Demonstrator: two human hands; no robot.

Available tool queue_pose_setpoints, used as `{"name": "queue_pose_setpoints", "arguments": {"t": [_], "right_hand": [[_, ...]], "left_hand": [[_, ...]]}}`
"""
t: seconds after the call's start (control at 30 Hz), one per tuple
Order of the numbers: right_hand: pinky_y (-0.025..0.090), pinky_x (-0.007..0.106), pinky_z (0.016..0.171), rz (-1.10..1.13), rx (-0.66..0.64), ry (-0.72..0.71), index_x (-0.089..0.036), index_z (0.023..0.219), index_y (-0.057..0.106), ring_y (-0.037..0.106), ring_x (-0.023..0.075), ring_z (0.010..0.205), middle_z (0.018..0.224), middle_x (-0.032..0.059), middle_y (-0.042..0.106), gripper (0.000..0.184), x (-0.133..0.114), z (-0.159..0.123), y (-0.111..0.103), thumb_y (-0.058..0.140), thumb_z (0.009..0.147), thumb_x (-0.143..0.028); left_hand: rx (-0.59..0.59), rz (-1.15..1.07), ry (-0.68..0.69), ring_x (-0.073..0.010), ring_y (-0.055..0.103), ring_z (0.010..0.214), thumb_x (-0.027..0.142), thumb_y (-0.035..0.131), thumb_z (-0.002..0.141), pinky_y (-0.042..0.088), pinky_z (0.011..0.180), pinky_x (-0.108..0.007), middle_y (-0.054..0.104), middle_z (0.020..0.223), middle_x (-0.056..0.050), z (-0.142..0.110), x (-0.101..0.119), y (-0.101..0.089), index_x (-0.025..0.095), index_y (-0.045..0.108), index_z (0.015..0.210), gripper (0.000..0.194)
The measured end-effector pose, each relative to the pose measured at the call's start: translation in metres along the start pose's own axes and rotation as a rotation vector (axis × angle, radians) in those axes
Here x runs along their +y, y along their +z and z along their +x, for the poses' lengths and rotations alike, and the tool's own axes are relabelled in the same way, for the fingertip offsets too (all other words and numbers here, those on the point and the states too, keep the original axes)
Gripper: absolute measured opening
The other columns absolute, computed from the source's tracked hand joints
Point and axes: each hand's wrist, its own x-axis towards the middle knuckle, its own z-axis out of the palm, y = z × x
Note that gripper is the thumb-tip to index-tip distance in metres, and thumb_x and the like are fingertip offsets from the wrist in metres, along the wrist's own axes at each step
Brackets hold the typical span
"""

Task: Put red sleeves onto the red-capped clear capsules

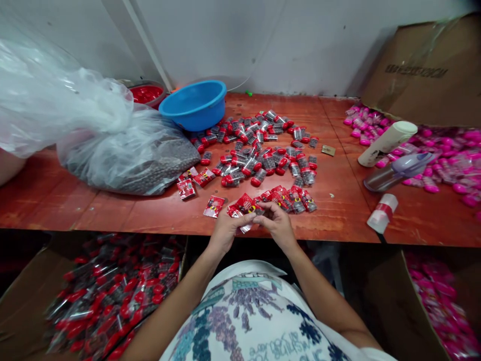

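Close to the table's front edge, my left hand (224,231) is closed on a small red printed packet (245,204), its thumb laid across the lower side. My right hand (278,224) pinches the same packet's right side, the fingertips of both hands almost meeting. Whether more than one packet is in the grip I cannot tell. Another red packet (214,206) lies flat just left of my hands. Several filled packets (296,199) sit in a row beyond my right hand. Small clear containers with red caps and dark contents (250,165) are spread farther back.
A blue basin (195,103) stands at the back, beside a tied plastic bag (128,155) of dark beads. On the right are a white bottle (389,143), a purple-lidded bottle (396,173), a plastic roll (382,213) and pink pieces (447,150). Boxes of goods (120,296) sit below the table.
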Motion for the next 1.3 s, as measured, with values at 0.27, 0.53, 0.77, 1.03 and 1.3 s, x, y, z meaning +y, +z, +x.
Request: {"name": "queue_pose_setpoints", "arguments": {"t": [0.27, 0.53, 0.77, 1.03, 1.3], "right_hand": [[0.048, 0.03, 0.073, -0.559, 0.177, -0.207, -0.022, 0.103, 0.067, 0.061, 0.0184, 0.078, 0.093, 0.004, 0.067, 0.034, 0.01, 0.008, -0.017, 0.071, 0.077, -0.043], [0.046, 0.028, 0.075, -0.833, 0.104, -0.319, -0.028, 0.118, 0.065, 0.06, 0.0196, 0.088, 0.102, 0.0075, 0.061, 0.03, 0.007, 0.007, -0.006, 0.056, 0.091, -0.036], [0.047, 0.026, 0.079, -0.448, -0.08, -0.29, -0.027, 0.107, 0.07, 0.061, 0.0146, 0.086, 0.098, 0.0018, 0.063, 0.022, -0.004, 0.013, 0.007, 0.062, 0.086, -0.03], [0.048, 0.026, 0.078, -0.551, -0.071, -0.347, -0.025, 0.095, 0.071, 0.063, 0.0156, 0.086, 0.09, 0.002, 0.067, 0.013, -0.014, 0.017, -0.005, 0.06, 0.087, -0.026], [0.045, 0.03, 0.087, -1.025, -0.016, -0.449, -0.027, 0.12, 0.063, 0.06, 0.0196, 0.102, 0.115, 0.0051, 0.065, 0.034, -0.037, 0.058, -0.071, 0.042, 0.095, -0.018]], "left_hand": [[0.239, -0.215, -0.131, -0.0191, 0.071, 0.074, 0.01, 0.072, 0.071, 0.057, 0.069, -0.028, 0.074, 0.086, -0.011, 0.021, -0.005, -0.016, 0.01, 0.064, 0.098, 0.029], [0.163, -0.256, -0.096, -0.0185, 0.071, 0.078, 0.002, 0.069, 0.068, 0.058, 0.077, -0.031, 0.074, 0.088, -0.008, 0.02, -0.007, -0.012, 0.014, 0.063, 0.101, 0.036], [0.174, -0.235, -0.208, -0.0176, 0.069, 0.067, -0.002, 0.072, 0.06, 0.058, 0.064, -0.026, 0.073, 0.078, -0.008, 0.021, -0.007, -0.006, 0.009, 0.07, 0.083, 0.025], [0.118, -0.255, -0.195, -0.0188, 0.071, 0.07, -0.001, 0.069, 0.066, 0.06, 0.068, -0.028, 0.074, 0.08, -0.009, 0.018, -0.005, -0.002, 0.009, 0.072, 0.086, 0.023], [0.254, -0.243, -0.066, -0.0179, 0.07, 0.062, 0.0, 0.079, 0.054, 0.061, 0.062, -0.028, 0.074, 0.071, -0.006, 0.019, 0.003, 0.007, 0.01, 0.07, 0.072, 0.023]]}}
